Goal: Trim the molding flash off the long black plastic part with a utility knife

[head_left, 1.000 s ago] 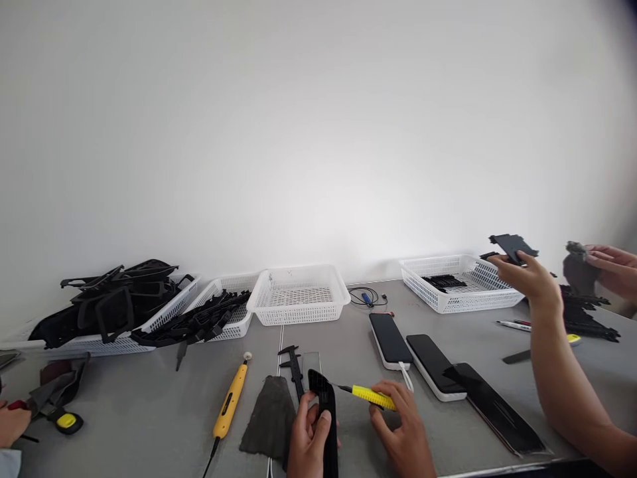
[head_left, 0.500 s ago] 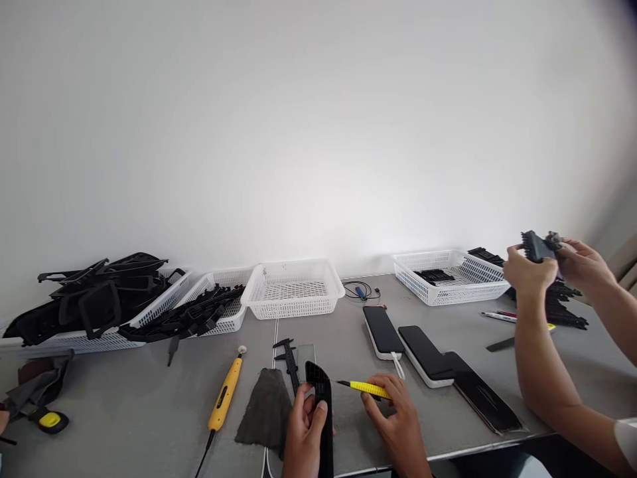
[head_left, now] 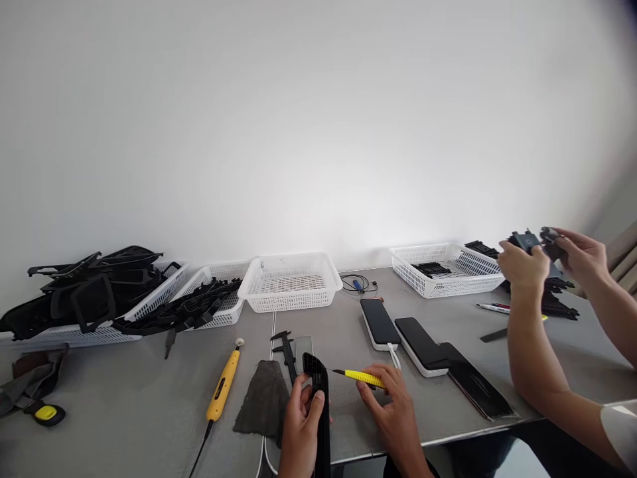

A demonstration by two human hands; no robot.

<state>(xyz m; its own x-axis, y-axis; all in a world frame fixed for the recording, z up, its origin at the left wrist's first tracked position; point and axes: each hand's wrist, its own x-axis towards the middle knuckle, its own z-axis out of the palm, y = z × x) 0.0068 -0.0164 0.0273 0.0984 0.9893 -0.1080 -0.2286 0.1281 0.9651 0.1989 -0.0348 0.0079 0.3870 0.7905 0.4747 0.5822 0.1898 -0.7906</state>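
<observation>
A long black plastic part [head_left: 322, 425] with a curved top end stands tilted in my left hand [head_left: 301, 425], whose fingers and thumb are wrapped round it. My right hand [head_left: 393, 405] grips a yellow utility knife [head_left: 365, 378], its dark tip pointing left, a short way from the part's upper edge. Just left of my left hand lies a dark grey cloth [head_left: 262, 400]. Behind the part are a black caliper [head_left: 286, 355] and a small grey plate [head_left: 304, 346].
A yellow corded rotary tool [head_left: 223, 386] lies left. White baskets [head_left: 291, 304] line the wall, some heaped with black parts [head_left: 94, 292]. Phone-like devices [head_left: 379, 322] rest right of centre. At right a co-worker's hands [head_left: 527, 265] hold a dark part and a grey cloth.
The whole view has shifted slightly. My hands keep the black part and the knife in nearly the same pose. The co-worker's hands have turned the dark part.
</observation>
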